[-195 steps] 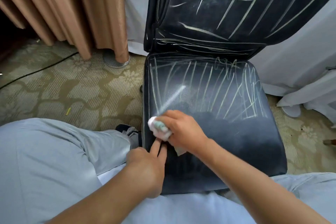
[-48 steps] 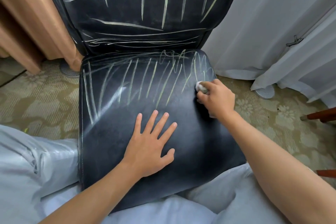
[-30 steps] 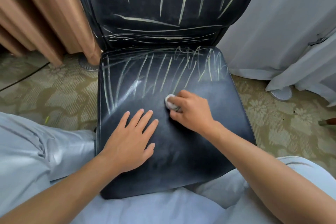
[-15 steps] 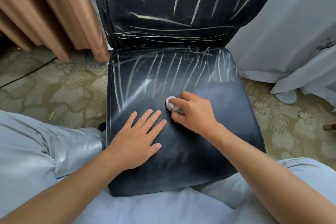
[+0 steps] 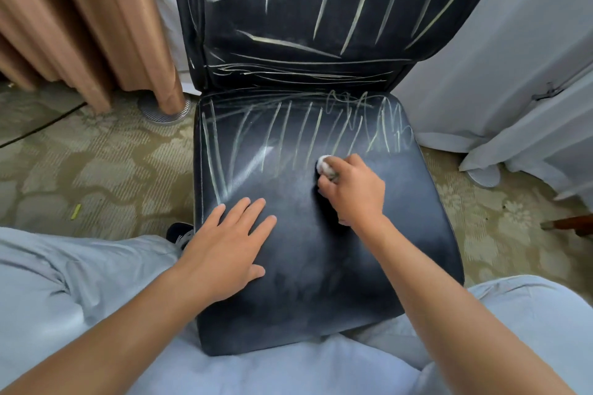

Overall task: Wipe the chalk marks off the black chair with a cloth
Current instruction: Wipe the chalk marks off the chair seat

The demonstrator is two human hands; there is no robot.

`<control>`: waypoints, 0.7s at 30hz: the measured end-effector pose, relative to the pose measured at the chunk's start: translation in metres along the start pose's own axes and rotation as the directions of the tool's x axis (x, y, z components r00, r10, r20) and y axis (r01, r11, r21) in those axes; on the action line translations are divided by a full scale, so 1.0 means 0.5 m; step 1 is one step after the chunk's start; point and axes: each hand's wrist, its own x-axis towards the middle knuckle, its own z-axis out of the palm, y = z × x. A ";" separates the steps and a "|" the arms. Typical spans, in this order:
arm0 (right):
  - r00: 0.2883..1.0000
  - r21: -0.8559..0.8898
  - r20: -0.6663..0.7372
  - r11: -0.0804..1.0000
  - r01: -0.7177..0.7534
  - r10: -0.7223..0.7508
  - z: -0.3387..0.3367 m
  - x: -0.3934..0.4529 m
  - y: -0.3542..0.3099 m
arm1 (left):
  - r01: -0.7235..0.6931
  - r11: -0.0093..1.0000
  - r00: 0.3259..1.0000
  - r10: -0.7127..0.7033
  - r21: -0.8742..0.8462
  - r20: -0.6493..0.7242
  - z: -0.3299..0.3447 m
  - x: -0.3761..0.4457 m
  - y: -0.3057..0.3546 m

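A: Where is the cloth?
B: The small white cloth (image 5: 324, 164) is bunched in the right hand (image 5: 354, 191), fingers curled round it, pressed on the black chair (image 5: 414, 234) seat just below the chalk marks (image 5: 308, 130).
A: And the left hand (image 5: 227, 245)?
B: Flat on the seat, fingers spread and straight, holding nothing.
A: More chalk?
B: Long strokes cover the backrest (image 5: 288, 9). A brown curtain (image 5: 80, 19) hangs to the left, white drapes (image 5: 513, 58) to the right.

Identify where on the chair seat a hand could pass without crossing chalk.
The seat's front half is bare, bordered by the left hand, the front edge and the right hand gripping the cloth. The rear half is crowded with chalk marks.
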 end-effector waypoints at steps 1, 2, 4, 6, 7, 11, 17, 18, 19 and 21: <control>0.991 0.038 -0.046 0.991 -0.126 0.127 0.001 0.007 0.001 | 0.009 1.000 0.999 -0.009 0.007 0.044 -0.007 -0.002 -0.003; 0.986 0.058 -0.076 0.988 -0.142 0.147 0.009 0.005 -0.011 | 0.013 1.000 0.997 -0.014 0.012 0.081 -0.014 -0.004 -0.004; 0.998 0.056 -0.030 0.997 0.060 -0.058 0.028 -0.020 -0.064 | 0.015 1.000 0.992 -0.015 0.004 0.124 -0.022 -0.004 -0.003; 0.928 0.027 0.073 0.931 0.364 -0.365 0.041 -0.053 -0.106 | 0.011 1.000 0.989 -0.010 -0.008 0.145 -0.023 -0.003 -0.005; 0.882 -0.016 0.098 0.886 0.464 -0.461 0.041 -0.051 -0.106 | 0.009 1.000 0.989 -0.006 -0.019 0.148 -0.024 -0.004 -0.008; 0.999 -0.084 -0.014 0.995 0.051 -0.053 0.013 0.015 -0.055 | 0.031 0.998 0.983 -0.019 -0.063 0.183 -0.029 -0.017 -0.024; 0.931 0.009 0.107 0.936 0.351 -0.350 0.045 -0.043 -0.141 | 0.052 0.992 0.970 -0.022 -0.116 0.242 -0.032 -0.023 -0.022; 0.867 -0.024 0.147 0.875 0.484 -0.476 0.045 -0.053 -0.146 | 0.053 0.991 0.970 -0.021 -0.125 0.242 -0.029 -0.028 -0.024; 0.821 -0.065 0.159 0.823 0.564 -0.549 0.042 -0.047 -0.140 | 0.052 0.990 0.969 -0.019 -0.128 0.246 -0.026 -0.035 -0.027; 0.879 -0.137 0.104 0.869 0.476 -0.465 0.027 -0.012 -0.115 | 0.051 0.990 0.963 -0.015 -0.128 0.269 -0.022 -0.049 -0.030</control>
